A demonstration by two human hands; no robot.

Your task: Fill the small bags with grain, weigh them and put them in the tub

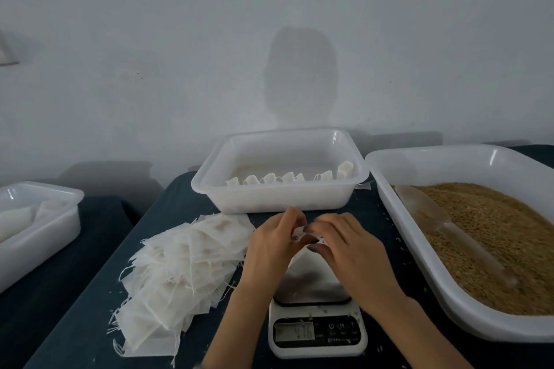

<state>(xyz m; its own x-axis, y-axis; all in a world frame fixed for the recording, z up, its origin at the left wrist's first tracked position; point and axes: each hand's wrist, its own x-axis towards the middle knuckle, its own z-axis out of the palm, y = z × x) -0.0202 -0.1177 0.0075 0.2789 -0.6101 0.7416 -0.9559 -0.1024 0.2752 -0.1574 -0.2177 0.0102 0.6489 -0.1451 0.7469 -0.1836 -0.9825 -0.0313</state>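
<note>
— Dark cloth-covered desk (186,210): where's the small white mesh bag (302,234)?

— Over the white digital scale (317,329), pinched between left hand (272,246) and right hand (344,246), probably closing its top before the translucent plastic tub (281,198).

The small white digital kitchen scale (317,334) with a steel platform carries a grey display showing blurred digits, seemingly ending in 6; its dark panel bears a power symbol, "M" and "T"; smaller print below is unreadable.
</note>
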